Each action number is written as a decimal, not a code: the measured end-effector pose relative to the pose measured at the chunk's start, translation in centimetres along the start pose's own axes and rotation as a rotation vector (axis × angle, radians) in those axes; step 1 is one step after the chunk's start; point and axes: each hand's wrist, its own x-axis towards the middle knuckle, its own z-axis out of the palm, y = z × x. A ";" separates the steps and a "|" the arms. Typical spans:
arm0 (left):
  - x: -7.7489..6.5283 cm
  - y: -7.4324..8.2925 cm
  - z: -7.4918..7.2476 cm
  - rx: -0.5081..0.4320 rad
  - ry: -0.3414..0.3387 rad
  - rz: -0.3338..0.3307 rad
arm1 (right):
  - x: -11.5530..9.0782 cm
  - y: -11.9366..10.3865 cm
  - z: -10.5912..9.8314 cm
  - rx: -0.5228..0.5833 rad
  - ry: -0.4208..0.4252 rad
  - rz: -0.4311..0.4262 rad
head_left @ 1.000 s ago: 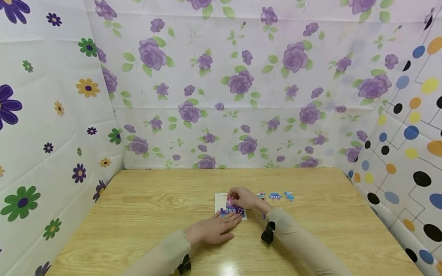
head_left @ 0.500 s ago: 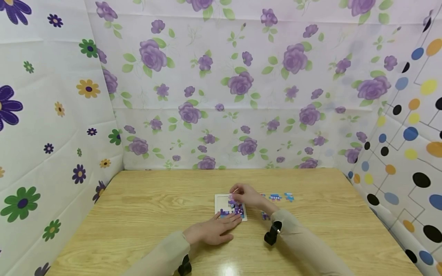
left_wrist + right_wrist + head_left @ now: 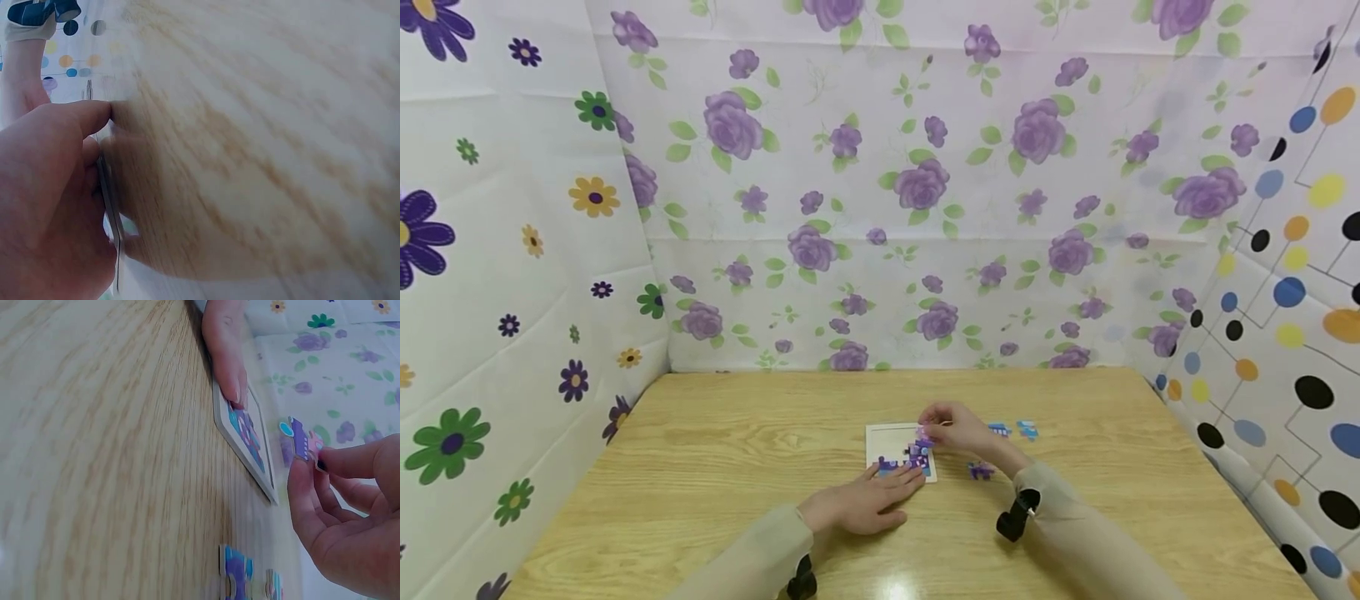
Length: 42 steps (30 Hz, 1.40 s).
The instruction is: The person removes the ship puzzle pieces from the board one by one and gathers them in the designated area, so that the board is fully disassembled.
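Observation:
My right hand pinches a purple and pink jigsaw piece between thumb and fingertips, raised above the table. In the head view that hand is over the right side of a white-framed puzzle tray. Fitted purple and blue pieces line the tray's near side, and its far left part shows bare white. Fingers spread, my left hand lies flat across the tray's near edge. The left wrist view shows this left hand against the tray's thin edge.
On the wooden table, right of the tray, lie a purple loose piece and blue ones, one partly behind the right hand. Patterned cloth walls stand behind and at both sides.
My right hand has moved right with the jigsaw piece, from over the tray's middle to its right side. The left hand has stayed in place.

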 end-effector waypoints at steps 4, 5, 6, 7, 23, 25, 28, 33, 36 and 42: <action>-0.1 0.1 0.2 0.001 0.009 -0.002 | -0.8 0.4 -0.9 0.003 0.004 -0.004; -0.1 0.1 0.2 0.002 0.011 -0.005 | -1.0 0.5 -1.1 0.008 0.006 0.000; -0.2 0.2 0.2 0.000 0.014 -0.008 | -1.2 0.7 -1.3 0.010 0.009 0.007; -0.2 0.2 0.2 0.000 0.018 -0.011 | -1.4 0.8 -1.6 0.017 0.015 0.010; 0.0 0.0 0.1 0.011 0.023 -0.010 | -3.9 2.1 -4.8 0.044 0.025 0.054; 0.0 0.1 0.0 0.011 0.022 -0.009 | -4.2 2.3 -5.0 0.062 0.017 0.056; 0.0 0.2 0.0 0.012 0.018 -0.010 | -4.5 2.5 -5.4 0.074 0.011 0.065; 0.0 0.1 0.4 0.003 0.013 -0.013 | -5.4 2.8 -6.0 0.033 0.003 0.052; 0.1 0.0 0.6 -0.001 0.018 -0.007 | -6.0 3.2 -6.4 0.013 0.004 0.055; 0.1 -0.2 0.7 0.011 0.021 -0.010 | -6.6 4.1 -7.1 0.024 -0.004 0.072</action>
